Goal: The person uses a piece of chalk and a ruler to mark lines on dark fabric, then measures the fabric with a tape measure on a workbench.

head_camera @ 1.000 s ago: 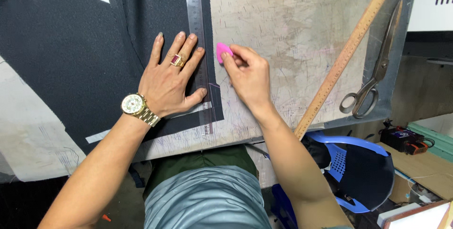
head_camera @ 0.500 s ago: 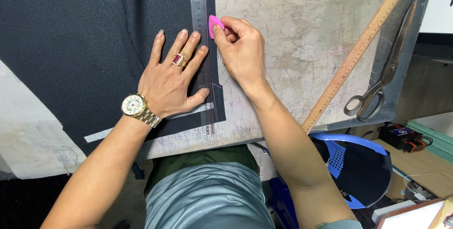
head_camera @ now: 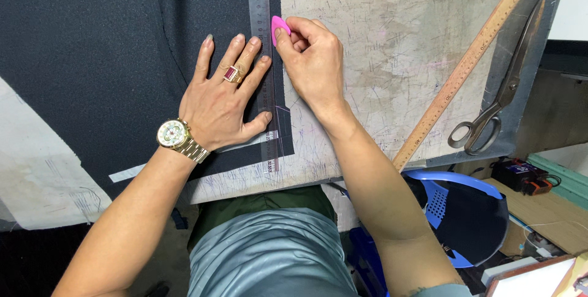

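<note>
Since the earlier frames, the right hand [head_camera: 312, 64] has carried the pink tailor's chalk [head_camera: 278, 27] farther up the table and closer to the metal ruler [head_camera: 263, 40], so that the chalk now sits just beside the ruler's right edge, at the edge of the dark fabric [head_camera: 92, 46]. That hand's thumb and fingertips are pinched around the chalk, with the remaining fingers curled in behind it. The left hand [head_camera: 223, 98] has hardly moved: it lies flat with its fingers spread open, palm down on the fabric, and its fingertips and thumb press on the ruler, which runs from the near edge of the table to the far side. A gold ring with a red stone [head_camera: 231, 74] sits on one finger, and a gold wristwatch [head_camera: 174, 135] with a pale dial circles the wrist. The fabric covers the left part of the worn, scratched table [head_camera: 380, 40], and a pale strip [head_camera: 131, 171] shows near its lower border. To the right, well apart from both hands, a long wooden ruler [head_camera: 465, 64] lies diagonally across the table, and a pair of large metal scissors [head_camera: 496, 101] rests just beyond it on a dark cloth patch, blades pointing far. Below the table edge at the near right stands a blue plastic chair [head_camera: 453, 211].
</note>
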